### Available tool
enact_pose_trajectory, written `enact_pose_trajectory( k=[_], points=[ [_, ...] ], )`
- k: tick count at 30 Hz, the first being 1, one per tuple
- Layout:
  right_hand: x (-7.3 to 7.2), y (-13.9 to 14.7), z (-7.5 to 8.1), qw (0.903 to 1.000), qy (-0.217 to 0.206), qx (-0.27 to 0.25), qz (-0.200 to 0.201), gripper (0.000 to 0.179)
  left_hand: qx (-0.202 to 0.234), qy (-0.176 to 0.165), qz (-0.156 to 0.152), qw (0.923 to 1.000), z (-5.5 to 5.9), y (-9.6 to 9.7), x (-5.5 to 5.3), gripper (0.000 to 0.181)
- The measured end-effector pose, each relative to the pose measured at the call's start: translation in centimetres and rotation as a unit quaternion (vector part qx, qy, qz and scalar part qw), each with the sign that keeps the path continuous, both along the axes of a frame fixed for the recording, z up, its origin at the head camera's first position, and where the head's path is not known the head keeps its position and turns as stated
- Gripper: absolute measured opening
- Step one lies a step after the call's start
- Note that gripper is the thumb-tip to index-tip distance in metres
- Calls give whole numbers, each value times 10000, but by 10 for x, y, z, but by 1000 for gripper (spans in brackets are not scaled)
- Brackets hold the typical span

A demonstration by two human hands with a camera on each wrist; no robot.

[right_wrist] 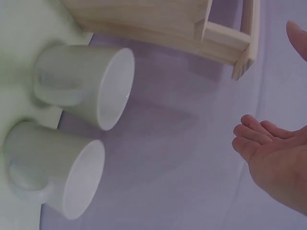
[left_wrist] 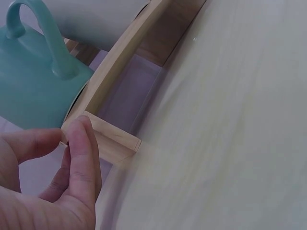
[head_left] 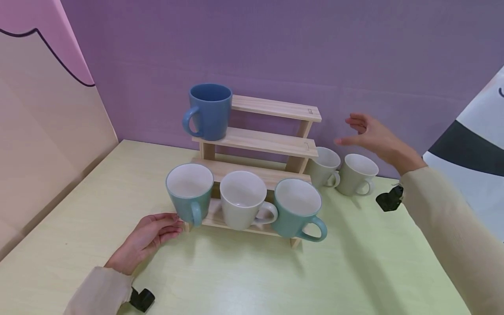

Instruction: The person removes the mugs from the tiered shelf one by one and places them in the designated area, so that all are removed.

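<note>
A wooden tiered stand [head_left: 271,144] rises in steps. My left hand [head_left: 151,234] pinches the front left corner of its lowest board, thumb and fingertips [left_wrist: 80,136] meeting at the wood. Just above those fingers sits a teal mug [head_left: 189,197], beside a white mug [head_left: 240,205] and another teal mug [head_left: 293,218], all on the lowest step. A blue mug [head_left: 212,113] stands higher up at the left. My right hand [head_left: 372,135] hangs in the air beside the stand, fingers apart and holding nothing, above two grey-white mugs.
On the table right of the stand stand the two grey-white mugs [head_left: 324,166], the outer mug [head_left: 356,175] next to the first, both upright with handles facing front right. A purple backdrop [head_left: 275,52] closes off the rear. A pale panel [head_left: 43,131] lines the left side.
</note>
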State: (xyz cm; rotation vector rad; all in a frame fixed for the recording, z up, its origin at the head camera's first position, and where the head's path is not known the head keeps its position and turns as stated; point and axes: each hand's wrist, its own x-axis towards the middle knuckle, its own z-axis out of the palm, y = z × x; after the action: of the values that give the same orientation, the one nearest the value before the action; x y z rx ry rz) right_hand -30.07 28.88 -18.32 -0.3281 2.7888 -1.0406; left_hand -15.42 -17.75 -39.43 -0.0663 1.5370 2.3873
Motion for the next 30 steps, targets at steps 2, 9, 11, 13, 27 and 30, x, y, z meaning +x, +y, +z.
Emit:
enact_pose_trajectory(
  k=[2,9,11,13,27,30],
  points=[
    [0,-4,3,10000,29,8,48,101,8,-4,7,10000,0,0,0,22],
    [0,-20,11,9998,88,20,183,101,4,-39,0,10000,0,4,0,16],
    [1,-26,14,9997,101,9,224,101,-12,-46,20,10000,1,5,-1,18],
    [0,-31,16,9996,92,4,274,100,-33,-50,37,10000,1,6,-1,19],
    [-6,-71,19,9985,99,-167,507,99,-26,-89,23,10000,1,8,-2,21],
    [-7,-81,21,9983,141,-232,513,100,-10,-52,28,10000,1,7,-1,20]
  ],
)
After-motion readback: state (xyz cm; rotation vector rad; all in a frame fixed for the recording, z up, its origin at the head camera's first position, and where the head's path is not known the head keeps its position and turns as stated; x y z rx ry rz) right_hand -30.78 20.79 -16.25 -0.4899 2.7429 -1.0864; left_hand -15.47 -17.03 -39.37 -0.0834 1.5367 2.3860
